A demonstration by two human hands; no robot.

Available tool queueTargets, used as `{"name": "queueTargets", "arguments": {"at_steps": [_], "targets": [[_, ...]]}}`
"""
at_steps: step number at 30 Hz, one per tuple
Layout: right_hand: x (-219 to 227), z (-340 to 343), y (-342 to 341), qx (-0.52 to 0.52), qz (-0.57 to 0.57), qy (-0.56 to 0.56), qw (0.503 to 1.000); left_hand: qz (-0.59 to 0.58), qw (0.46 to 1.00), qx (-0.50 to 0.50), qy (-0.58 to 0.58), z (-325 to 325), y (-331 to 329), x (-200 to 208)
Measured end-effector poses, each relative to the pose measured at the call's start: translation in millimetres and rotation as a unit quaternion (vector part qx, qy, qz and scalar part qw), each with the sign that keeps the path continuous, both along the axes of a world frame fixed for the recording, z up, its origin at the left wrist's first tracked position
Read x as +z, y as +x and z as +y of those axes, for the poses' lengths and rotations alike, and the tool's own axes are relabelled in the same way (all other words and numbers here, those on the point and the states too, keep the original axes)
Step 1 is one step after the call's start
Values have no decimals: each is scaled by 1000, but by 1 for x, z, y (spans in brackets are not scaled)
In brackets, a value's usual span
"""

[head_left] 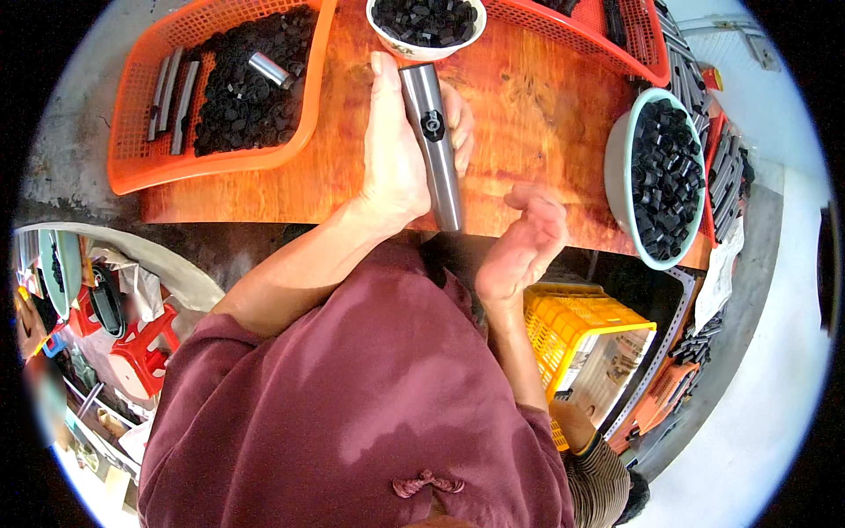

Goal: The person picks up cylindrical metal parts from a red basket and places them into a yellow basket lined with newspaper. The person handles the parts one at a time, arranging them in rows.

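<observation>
Silvery metal, the tube [446, 180] is gripped in my left hand [396, 163] over the near edge of the wooden table [546, 123], black fitting [432, 125] facing up. My right hand [528, 242] (open, loosely bent) hangs to its right. Black pieces [431, 19] fill the far white bowl [444, 53] and the pale green basin [620, 172] at right.

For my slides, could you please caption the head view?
Left hand holds a shiny grey tube at a wooden table; empty right hand nearby.
</observation>
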State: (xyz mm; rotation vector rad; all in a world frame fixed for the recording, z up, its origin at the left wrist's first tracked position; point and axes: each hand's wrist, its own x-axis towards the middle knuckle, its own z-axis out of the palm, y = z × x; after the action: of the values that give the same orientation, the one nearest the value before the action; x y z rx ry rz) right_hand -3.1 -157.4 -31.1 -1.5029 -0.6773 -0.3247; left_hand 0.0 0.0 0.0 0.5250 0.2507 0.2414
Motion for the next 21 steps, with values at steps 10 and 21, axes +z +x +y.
{"name": "queueTargets", "arguments": {"at_steps": [10,21], "targets": [[34,1,-24,237,92,-257,932,59,998,-14,-14,22,8,5],[14,64,-20,572,575,-10,584,105,944,-305,-66,-76,-9,62]]}}
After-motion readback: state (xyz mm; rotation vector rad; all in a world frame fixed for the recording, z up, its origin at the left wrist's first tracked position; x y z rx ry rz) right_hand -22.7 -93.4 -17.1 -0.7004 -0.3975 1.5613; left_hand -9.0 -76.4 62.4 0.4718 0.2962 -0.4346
